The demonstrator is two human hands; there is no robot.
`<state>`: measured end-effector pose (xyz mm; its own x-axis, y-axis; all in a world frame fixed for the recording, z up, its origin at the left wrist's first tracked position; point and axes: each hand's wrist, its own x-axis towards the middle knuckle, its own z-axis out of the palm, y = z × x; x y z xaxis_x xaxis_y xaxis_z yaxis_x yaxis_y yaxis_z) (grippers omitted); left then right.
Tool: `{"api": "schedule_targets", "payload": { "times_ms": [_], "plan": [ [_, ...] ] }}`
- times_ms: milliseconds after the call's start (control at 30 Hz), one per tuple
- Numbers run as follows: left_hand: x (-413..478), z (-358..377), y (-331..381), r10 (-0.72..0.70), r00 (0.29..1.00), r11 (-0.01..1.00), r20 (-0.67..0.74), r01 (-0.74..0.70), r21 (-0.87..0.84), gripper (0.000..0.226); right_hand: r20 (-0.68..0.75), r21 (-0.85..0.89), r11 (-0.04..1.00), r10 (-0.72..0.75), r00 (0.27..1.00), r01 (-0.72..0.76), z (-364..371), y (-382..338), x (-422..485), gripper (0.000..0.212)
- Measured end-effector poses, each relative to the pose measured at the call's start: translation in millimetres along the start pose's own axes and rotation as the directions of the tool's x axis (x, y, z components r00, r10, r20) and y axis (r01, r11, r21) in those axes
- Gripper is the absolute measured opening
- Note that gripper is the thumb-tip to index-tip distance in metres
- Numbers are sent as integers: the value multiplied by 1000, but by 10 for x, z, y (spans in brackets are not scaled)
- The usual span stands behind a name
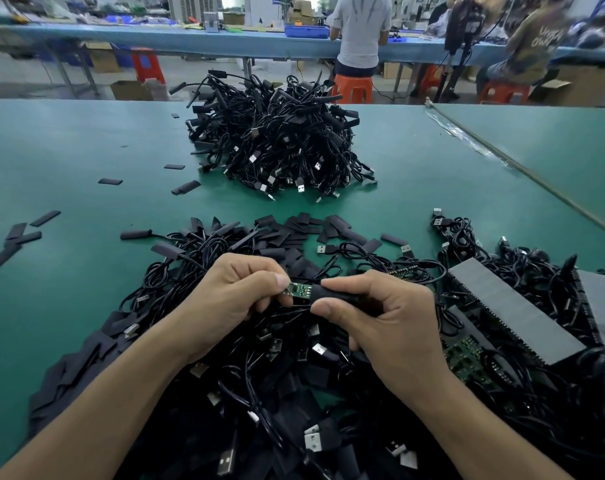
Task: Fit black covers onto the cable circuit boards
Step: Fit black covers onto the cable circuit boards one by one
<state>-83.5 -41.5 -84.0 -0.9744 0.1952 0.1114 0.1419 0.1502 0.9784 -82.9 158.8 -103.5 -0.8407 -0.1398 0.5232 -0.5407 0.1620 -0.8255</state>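
My left hand [240,289] pinches one end of a small green circuit board [297,291] between thumb and fingers. My right hand [377,317] grips a black cover [332,295] that sits over the board's right end, so part of the board is hidden inside it. Both hands hover above a heap of black USB cables and loose flat black covers [277,393] near the table's front edge. More loose covers [294,233] lie just beyond my hands.
A tall pile of covered cables [280,136] stands mid-table on the green mat [69,161]. Scattered covers [17,237] lie at the left. Grey panels with circuit boards [509,306] rest at the right among cables. People work at a far bench [360,32].
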Motion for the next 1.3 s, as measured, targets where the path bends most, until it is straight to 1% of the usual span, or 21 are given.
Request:
{"api": "schedule_targets", "payload": {
  "times_ms": [133, 233, 333, 400, 467, 533, 600, 667, 733, 933, 1000, 1067, 1167, 1300],
  "plan": [
    [17, -8, -25, -55, 998, 998, -23, 54, -44, 27, 44, -6, 1000, -24, 999, 24, 8, 9, -16, 29],
    [10, 0, -28, -35, 999, 999, 8, 35, -38, 27, -15, -45, 998, -50, 999, 49, 3, 14, -19, 28],
    [-6, -4, -19, -12, 998, 999, 56, 15, -49, 27, -58, -61, 997, -47, 997, 44, 0, 19, -10, 30],
    [-16, -10, 5, 6, 995, 1000, 101, -6, -3, 26, -25, -62, 997, -37, 999, 36, 3, 25, -8, 28],
    [-24, -2, 34, 9, 988, 1000, 155, -12, 14, 25, 61, -64, 998, -20, 998, 24, 12, 33, -17, 27],
    [-28, 11, 51, 1, 985, 999, 171, -7, 37, 24, 112, -73, 997, -9, 994, 17, 22, 37, -25, 30],
    [-33, 23, 63, 1, 985, 998, 172, -12, 66, 22, 97, -92, 995, -30, 995, 39, 25, 38, -26, 31],
    [-35, 30, 65, 8, 986, 998, 165, -20, 67, 19, 60, -137, 987, -81, 995, 89, 27, 30, -27, 28],
    [-33, 30, 60, 3, 993, 998, 121, -10, 56, 17, 25, -164, 979, -119, 993, 121, 29, 20, -24, 25],
    [-25, 32, 55, -31, 999, 999, 36, 30, 22, 35, -15, -185, 973, -141, 990, 136, 18, 21, -18, 20],
    [-20, 21, 48, -36, 999, 999, 38, 35, 26, 36, -13, -191, 971, -147, 989, 142, 21, 25, -19, 20],
    [-16, 9, 42, -43, 998, 999, 47, 43, 15, 31, -10, -197, 968, -164, 986, 159, 20, 33, -21, 23],
    [-23, 2, 45, -42, 995, 999, 90, 40, 26, 25, 32, -209, 962, -172, 985, 175, 16, 48, -27, 28],
    [-30, -2, 56, -36, 994, 999, 104, 34, 25, 24, 49, -232, 951, -196, 979, 202, 19, 64, -33, 27]
  ]
}}
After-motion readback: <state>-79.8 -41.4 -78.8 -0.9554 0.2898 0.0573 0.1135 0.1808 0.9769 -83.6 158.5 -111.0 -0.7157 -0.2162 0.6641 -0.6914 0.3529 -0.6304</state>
